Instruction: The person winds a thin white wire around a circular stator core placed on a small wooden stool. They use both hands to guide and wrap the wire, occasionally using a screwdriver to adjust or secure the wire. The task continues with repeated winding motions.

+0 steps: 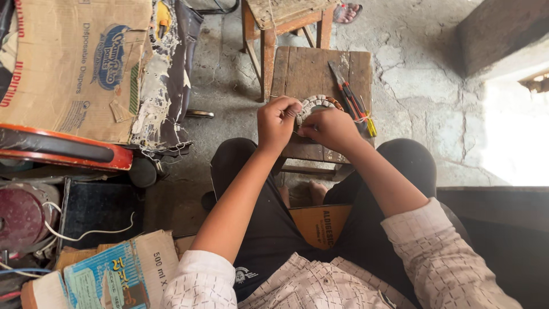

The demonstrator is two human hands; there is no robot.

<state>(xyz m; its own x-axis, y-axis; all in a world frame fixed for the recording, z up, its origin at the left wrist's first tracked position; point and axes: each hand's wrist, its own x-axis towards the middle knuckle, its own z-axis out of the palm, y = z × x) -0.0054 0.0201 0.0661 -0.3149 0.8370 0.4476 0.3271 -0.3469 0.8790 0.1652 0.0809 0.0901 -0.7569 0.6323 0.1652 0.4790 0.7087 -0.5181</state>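
My left hand (276, 121) and my right hand (330, 128) meet over a small wooden stool (297, 68). Together they hold a round ring-shaped part (316, 103) with pale segments and a coppery edge; only its upper arc shows above my fingers. My left fingers pinch at its left side, and a thin wire seems to run between the two hands. I sit with my knees on either side of the stool.
Pliers and a yellow-handled screwdriver (355, 104) lie on the stool's right part. A second wooden stool (286, 17) stands behind. Cardboard boxes (74, 63), a red-rimmed object (63, 147) and wires crowd the left. A concrete ledge (497, 34) is at right.
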